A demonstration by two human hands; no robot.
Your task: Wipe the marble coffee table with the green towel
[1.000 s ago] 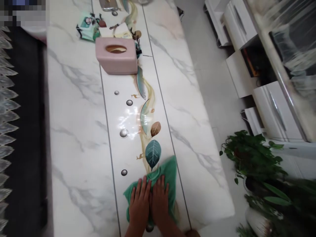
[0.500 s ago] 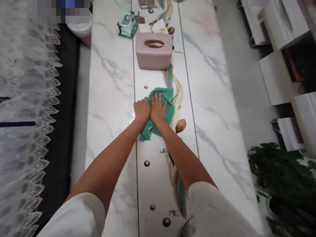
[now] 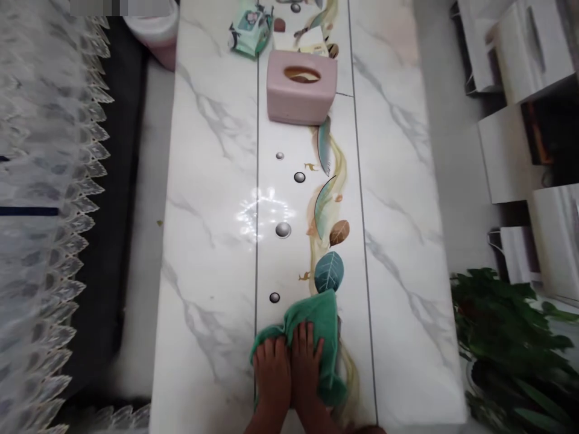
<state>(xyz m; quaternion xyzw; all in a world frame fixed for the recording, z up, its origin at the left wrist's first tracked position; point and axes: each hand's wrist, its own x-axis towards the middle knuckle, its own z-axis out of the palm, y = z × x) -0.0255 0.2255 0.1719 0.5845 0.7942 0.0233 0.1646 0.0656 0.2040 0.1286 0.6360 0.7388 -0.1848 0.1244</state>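
A green cloth point(image 3: 312, 310) lies rumpled on the marble-patterned table near its close end. My left hand point(image 3: 272, 377) is on the cloth's left part, its fingers bent down into the fabric. Right beside it, my right hand point(image 3: 306, 361) presses flat on the cloth, fingers stretched forward and the thumb side touching or close to the left hand. Folds of fabric show ahead of both hands and out to the right. What lies under the palms is hidden.
Farther up the table point(image 3: 212, 211) stand a pink tissue box point(image 3: 301, 90), a green wipes packet point(image 3: 251, 30) and a small pale box point(image 3: 313, 42). A lace-covered seat point(image 3: 40, 271) runs along the left. At right are a leafy plant point(image 3: 502, 319) and white shelving point(image 3: 506, 154).
Both hands and the cloth have slid toward me, from the middle of the table to its near part. The printed leaves and dots they covered now show. The view has shifted slightly.
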